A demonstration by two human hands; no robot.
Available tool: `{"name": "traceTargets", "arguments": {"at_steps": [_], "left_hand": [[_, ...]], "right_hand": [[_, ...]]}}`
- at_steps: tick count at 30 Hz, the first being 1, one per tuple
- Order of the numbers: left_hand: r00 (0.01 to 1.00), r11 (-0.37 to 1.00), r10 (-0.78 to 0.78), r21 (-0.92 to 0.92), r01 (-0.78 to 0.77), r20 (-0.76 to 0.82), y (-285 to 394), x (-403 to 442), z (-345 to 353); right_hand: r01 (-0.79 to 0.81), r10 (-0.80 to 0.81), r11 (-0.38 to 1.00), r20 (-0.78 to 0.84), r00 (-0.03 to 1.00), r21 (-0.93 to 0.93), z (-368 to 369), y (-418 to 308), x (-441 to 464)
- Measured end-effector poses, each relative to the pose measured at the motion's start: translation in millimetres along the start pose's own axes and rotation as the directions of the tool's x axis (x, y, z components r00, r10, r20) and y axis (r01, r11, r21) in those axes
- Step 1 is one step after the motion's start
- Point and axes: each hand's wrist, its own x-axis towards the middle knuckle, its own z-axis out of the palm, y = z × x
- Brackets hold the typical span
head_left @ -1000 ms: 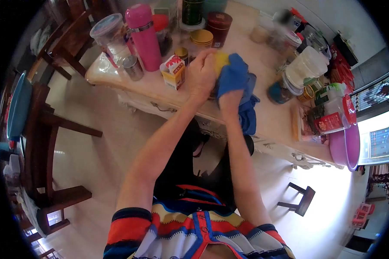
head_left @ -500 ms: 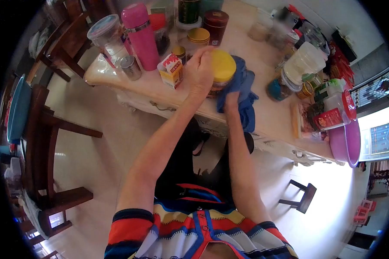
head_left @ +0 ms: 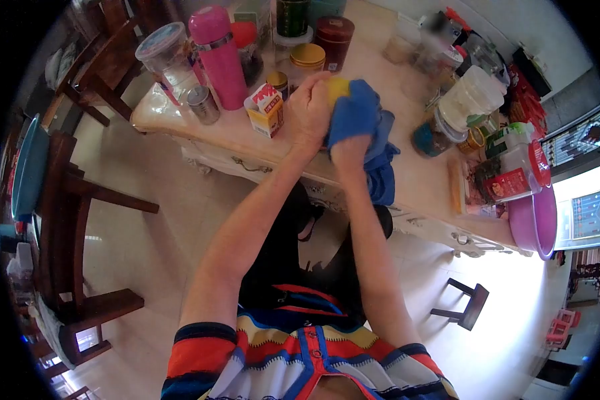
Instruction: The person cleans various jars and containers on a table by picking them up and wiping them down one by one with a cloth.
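At upper centre, the left hand (head_left: 311, 110) curls around the yellow-lidded jar (head_left: 338, 88); the right hand (head_left: 351, 148) has the blue cloth (head_left: 357, 117) against it, finger closure hidden; wiping seems in hand; the next move calls for a steady left hold.

"Home or shop?"
"A home, it seems: wooden chair (head_left: 67, 200) at nine o'clock, little stool (head_left: 475, 308) at four."
"And at twelve?"
"A carved bench (head_left: 420, 180), crowded with a pink flask (head_left: 220, 63) and lidded jars (head_left: 308, 57)."
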Motion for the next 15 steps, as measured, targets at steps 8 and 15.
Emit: {"name": "traceTargets", "arguments": {"at_steps": [8, 15], "left_hand": [[0.993, 0.994, 0.056, -0.085, -0.064, -0.1, -1.9, -2.5, 7.9], [0.994, 0.996, 0.051, -0.07, -0.057, -0.095, 2.6, -4.5, 7.7]], "right_hand": [[-0.706, 0.526, 0.472, 0.475, 0.706, 0.527, 16.5, 82.0, 44.5], [-0.305, 0.271, 0.848, 0.14, 0.952, 0.434, 6.9, 20.6, -19.5]]}}
